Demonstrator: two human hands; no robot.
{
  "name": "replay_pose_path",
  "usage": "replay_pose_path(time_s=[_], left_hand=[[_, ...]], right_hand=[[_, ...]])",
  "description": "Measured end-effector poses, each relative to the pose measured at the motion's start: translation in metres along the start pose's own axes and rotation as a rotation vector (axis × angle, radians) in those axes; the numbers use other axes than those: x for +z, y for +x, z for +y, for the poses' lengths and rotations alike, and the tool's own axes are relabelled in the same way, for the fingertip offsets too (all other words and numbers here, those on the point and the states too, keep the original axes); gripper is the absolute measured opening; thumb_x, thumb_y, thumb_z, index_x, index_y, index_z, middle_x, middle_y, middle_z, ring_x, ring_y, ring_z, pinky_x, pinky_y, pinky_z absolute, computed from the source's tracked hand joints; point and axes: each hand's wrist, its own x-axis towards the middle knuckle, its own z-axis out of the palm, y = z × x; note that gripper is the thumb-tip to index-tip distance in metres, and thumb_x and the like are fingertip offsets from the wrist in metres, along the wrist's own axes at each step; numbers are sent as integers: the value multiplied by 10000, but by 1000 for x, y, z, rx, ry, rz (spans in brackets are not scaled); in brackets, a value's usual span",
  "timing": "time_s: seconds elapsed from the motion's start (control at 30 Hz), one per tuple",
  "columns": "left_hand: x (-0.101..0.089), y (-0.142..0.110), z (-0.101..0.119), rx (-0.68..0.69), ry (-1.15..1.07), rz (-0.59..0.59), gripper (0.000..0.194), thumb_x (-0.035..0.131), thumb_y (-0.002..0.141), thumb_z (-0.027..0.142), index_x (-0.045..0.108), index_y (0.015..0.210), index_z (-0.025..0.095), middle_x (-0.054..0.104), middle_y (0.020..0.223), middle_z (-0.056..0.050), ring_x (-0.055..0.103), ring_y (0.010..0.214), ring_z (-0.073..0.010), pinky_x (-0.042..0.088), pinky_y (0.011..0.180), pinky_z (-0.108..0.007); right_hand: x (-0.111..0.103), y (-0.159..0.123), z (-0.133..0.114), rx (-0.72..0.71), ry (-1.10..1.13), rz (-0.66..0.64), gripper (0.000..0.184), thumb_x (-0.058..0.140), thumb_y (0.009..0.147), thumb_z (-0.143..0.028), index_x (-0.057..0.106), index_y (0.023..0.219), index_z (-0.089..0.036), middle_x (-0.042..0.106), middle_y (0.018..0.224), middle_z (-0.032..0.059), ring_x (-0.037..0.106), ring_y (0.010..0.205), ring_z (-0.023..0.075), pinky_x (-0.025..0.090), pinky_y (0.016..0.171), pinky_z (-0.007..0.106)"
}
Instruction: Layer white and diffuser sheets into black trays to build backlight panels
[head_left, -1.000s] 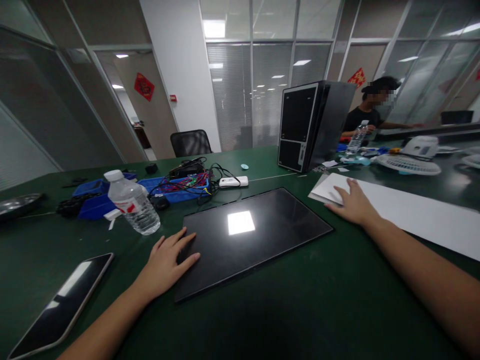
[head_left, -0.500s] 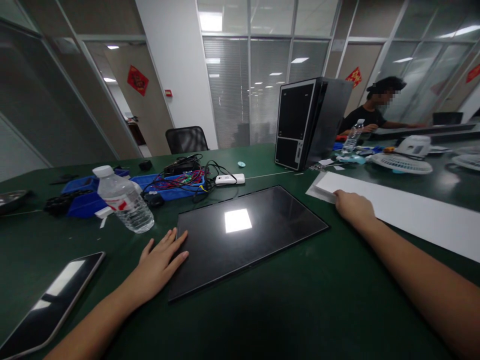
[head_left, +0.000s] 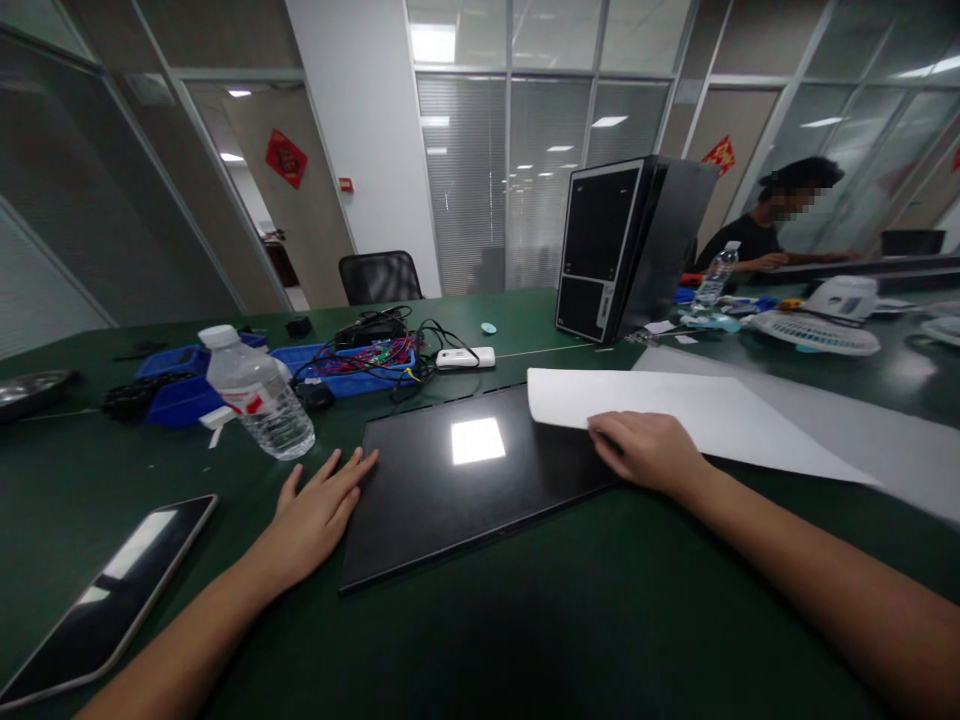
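Note:
A flat black screen panel (head_left: 427,520) lies on the green table, a ceiling light mirrored in its glossy face. At its left edge rests my left hand (head_left: 319,515), fingers spread, the fingertips touching the panel. My right hand (head_left: 649,450) pinches the near edge of a white sheet (head_left: 675,395) and holds its curled end over the panel's right part, hiding the far right corner. Beneath and behind this sheet, a second, translucent greyish sheet (head_left: 840,410) lies flat on the table to the right.
A water bottle (head_left: 262,400) stands left of the panel, with a large phone (head_left: 112,600) nearer me. Blue bins (head_left: 360,375) of wires and a white power strip (head_left: 465,357) lie behind. A computer tower (head_left: 630,250) stands at the back; a person (head_left: 750,240) sits at far right.
My right hand has moved left, drawing the white sheet's end off the translucent sheet and over the panel's right side. My left hand stays at the panel's left edge.

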Motion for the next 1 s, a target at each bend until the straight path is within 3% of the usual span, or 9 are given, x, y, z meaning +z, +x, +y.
replay_pose_path(time_s=[0.13,0.23,0.3,0.37,0.47,0.57,0.7,0.87,1.0], left_hand=[[-1,2,-4,-4,3,10,617,220,1081,345,316,1691,350,347,1736,-8,236,1640,-317,169,1282,-712],[2,3,-10,-5,-11,12,618,213,1085,367,314,1694,332,341,1739,-14,258,1635,-319,154,1290,-704],[4,4,-11,-10,-30,16,622,199,1090,396,336,1689,297,349,1736,-32,284,1628,-320,144,1296,-700],[5,4,-11,-16,-47,39,629,203,1093,438,381,1672,268,380,1722,-54,311,1619,-327,140,1298,-699],[4,4,-7,-24,-74,59,666,241,1083,520,427,1650,223,421,1698,-89,332,1610,-339,147,1302,-692],[2,4,-1,-17,-82,43,725,309,1052,577,435,1642,175,428,1690,-120,332,1609,-350,163,1301,-691],[1,3,2,-8,-90,59,720,327,1044,589,457,1631,193,438,1684,-116,345,1603,-344,199,1298,-679],[2,2,3,-29,-107,53,736,278,1053,619,475,1621,195,434,1692,-97,331,1610,-332,228,1300,-649],[0,0,11,-41,-73,40,789,343,1017,682,465,1630,200,393,1708,-120,308,1617,-353,207,1301,-653]], right_hand=[[3,6,-22,-303,268,-6,242,565,1038,-282,751,1175,-210,797,1191,72,771,927,191,585,754,311],[8,3,-14,-311,406,3,315,579,1035,-349,724,1279,-211,759,1314,89,759,1081,209,612,855,346],[10,-1,4,-149,411,53,328,556,1041,-352,724,1286,-214,756,1320,93,740,1150,227,604,940,385],[12,-7,28,99,325,53,335,506,1054,-368,755,1225,-224,778,1264,85,742,1140,245,592,968,412],[14,-18,63,472,117,-136,430,439,1055,-460,797,1121,-230,800,1185,90,759,1012,278,590,871,418],[16,-26,85,588,59,-343,503,411,1049,-505,812,1104,-208,808,1129,109,747,942,294,568,811,419],[21,-25,80,416,196,-357,453,452,1042,-478,814,1134,-222,802,1173,86,738,1035,280,568,927,435],[19,-8,32,143,455,-310,389,523,1045,-468,792,1227,-254,748,1343,74,684,1258,280,525,1105,498],[11,2,-3,75,608,-329,529,573,1031,-537,633,1506,-312,467,1668,58,518,1483,310,436,1218,548]])
